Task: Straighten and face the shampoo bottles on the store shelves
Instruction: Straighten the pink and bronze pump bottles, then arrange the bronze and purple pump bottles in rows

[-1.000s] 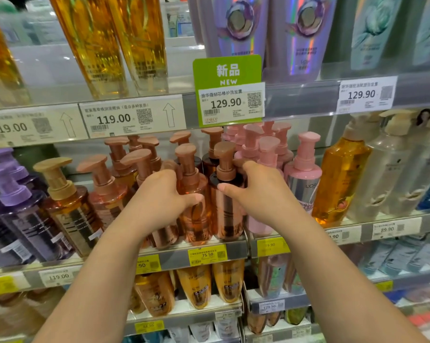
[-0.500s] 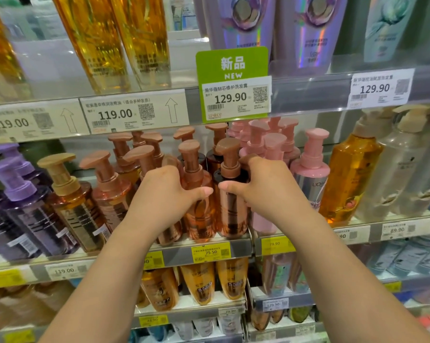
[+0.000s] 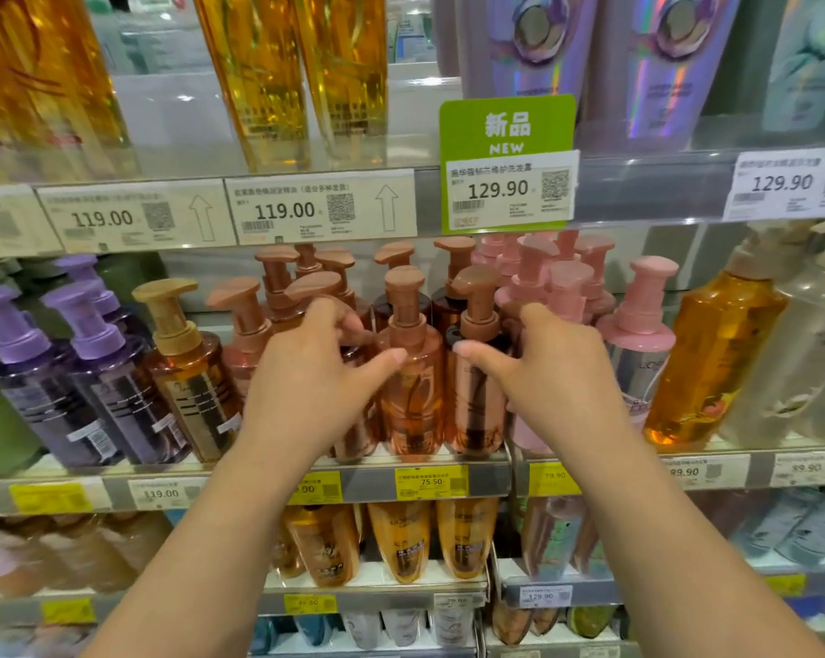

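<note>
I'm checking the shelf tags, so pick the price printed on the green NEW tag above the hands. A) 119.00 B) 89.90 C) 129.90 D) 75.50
C: the green NEW tag, clipped to the shelf edge above the pink pump bottles, reads 129.90; the 119.00 tags sit further left and the 75.50 tag is on the shelf edge below.

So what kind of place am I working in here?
Most likely a shop's hair-care aisle: tiered shelves of pump bottles, price tags along the shelf edges, and a green NEW sign.
</note>
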`<state>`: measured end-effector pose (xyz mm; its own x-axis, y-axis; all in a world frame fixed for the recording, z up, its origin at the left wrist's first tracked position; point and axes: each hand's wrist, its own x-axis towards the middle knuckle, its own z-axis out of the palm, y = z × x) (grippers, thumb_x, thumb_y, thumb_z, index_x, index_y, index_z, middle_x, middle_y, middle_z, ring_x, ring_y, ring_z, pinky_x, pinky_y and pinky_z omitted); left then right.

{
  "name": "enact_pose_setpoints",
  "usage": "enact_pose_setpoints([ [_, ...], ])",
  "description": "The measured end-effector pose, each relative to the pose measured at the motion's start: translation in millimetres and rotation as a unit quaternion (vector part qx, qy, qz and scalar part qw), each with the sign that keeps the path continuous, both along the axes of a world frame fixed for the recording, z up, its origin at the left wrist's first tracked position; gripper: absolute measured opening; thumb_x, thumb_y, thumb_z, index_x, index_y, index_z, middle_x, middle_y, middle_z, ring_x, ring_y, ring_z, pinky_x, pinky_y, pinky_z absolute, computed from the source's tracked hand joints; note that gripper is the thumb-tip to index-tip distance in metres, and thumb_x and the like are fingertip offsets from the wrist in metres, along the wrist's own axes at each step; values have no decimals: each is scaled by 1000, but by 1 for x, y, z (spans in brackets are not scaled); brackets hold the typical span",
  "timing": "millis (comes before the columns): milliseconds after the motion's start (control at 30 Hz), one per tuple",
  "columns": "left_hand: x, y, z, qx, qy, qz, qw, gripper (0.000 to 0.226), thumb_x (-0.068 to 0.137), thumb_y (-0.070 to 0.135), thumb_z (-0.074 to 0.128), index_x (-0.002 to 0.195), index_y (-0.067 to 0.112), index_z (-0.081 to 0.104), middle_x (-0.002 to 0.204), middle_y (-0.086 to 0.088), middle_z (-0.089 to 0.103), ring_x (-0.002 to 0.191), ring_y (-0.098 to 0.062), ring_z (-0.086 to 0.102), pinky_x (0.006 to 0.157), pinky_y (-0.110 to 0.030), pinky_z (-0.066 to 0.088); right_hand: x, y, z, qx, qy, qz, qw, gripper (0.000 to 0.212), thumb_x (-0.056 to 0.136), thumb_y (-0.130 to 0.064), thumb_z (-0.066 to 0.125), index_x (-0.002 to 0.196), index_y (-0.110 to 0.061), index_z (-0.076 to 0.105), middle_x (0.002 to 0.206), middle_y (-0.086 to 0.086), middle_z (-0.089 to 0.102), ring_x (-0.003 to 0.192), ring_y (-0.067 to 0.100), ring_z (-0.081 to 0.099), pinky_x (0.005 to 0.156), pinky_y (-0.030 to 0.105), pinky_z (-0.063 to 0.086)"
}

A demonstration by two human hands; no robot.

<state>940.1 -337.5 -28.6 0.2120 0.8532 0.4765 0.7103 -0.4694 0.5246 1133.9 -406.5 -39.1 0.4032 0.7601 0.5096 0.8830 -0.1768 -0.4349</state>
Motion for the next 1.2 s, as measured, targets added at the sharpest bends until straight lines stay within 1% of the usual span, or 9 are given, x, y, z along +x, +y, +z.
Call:
enact_pose_setpoints([
  [167, -42, 3, -3, 48, -64, 77, 994, 31, 79, 48, 73, 68, 26, 54, 63, 11, 61, 65, -8, 59, 63, -33, 50, -30, -3, 8, 247, 55, 60, 966, 20, 92, -32, 71, 104, -17, 73, 91, -6, 75, 78, 7, 68, 74, 31, 57],
  [267, -54, 6, -10, 34, -73, 91, 993, 28, 79, 47, 72, 69, 28, 55, 64, 13, 62, 67, -6, 59, 63, -32, 48, -59, 8, 14, 140, 85, 177, 970, 28, 92, -32, 69, 118, -22, 70, 106, -9, 75, 86, 7, 70, 82, 35, 58],
  [400, -72, 9, -14, 27, -91, 98, 991, 26, 80, 47, 71, 70, 30, 55, 62, 16, 60, 65, 5, 57, 58, -20, 40, -90, 34, 20, -51, 4, 207, 977, 54, 98, -39, 59, 146, -19, 44, 128, 2, 67, 114, 22, 63, 91, 31, 46],
  [567, -93, 15, -15, 12, -106, 87, 991, 24, 81, 46, 72, 72, 32, 55, 61, 16, 60, 58, 1, 56, 54, -22, 37, -108, 59, 18, -173, 66, 218, 958, 73, 102, -29, 52, 159, -19, 8, 100, 5, 74, 71, 13, 74, 77, 34, 60],
  [667, -99, 20, -17, 3, -100, 72, 992, 22, 81, 45, 73, 74, 33, 56, 61, 16, 58, 59, 0, 54, 55, -22, 37, -109, 61, 19, -168, 111, 204, 958, 70, 100, -29, 57, 157, -22, 17, 111, 2, 71, 58, 7, 72, 69, 28, 60],
  [833, -104, 29, -19, 21, -87, 52, 995, 20, 80, 47, 71, 79, 32, 57, 76, 14, 61, 69, -6, 58, 62, -27, 42, -128, 60, 7, -86, -56, 85, 991, 67, 89, -54, 64, 137, -12, 45, 124, 9, 62, 109, 23, 64, 81, 23, 47],
  [967, -110, 33, -23, 43, -93, 18, 995, 21, 80, 45, 72, 80, 33, 54, 84, 13, 58, 68, -9, 56, 64, -30, 41, -133, 60, 4, -66, -16, 48, 996, 72, 83, -70, 57, 128, -14, 53, 119, 9, 60, 102, 24, 65, 82, 30, 53],
  [1100, -113, 35, -26, 50, -98, -15, 994, 21, 80, 46, 71, 81, 33, 54, 88, 15, 57, 68, -10, 55, 64, -29, 41, -124, 52, 23, -113, 159, 139, 971, 49, 98, -46, 55, 137, -19, 44, 113, -3, 54, 58, 11, 70, 66, 31, 60],
  [1200, -113, 37, -26, 45, -107, -35, 993, 21, 80, 45, 71, 80, 32, 55, 88, 15, 56, 69, -11, 54, 65, -29, 40, -122, 49, 28, -147, 171, 166, 960, 51, 100, -25, 60, 146, -21, 38, 125, -2, 54, 67, 15, 75, 71, 38, 63],
])
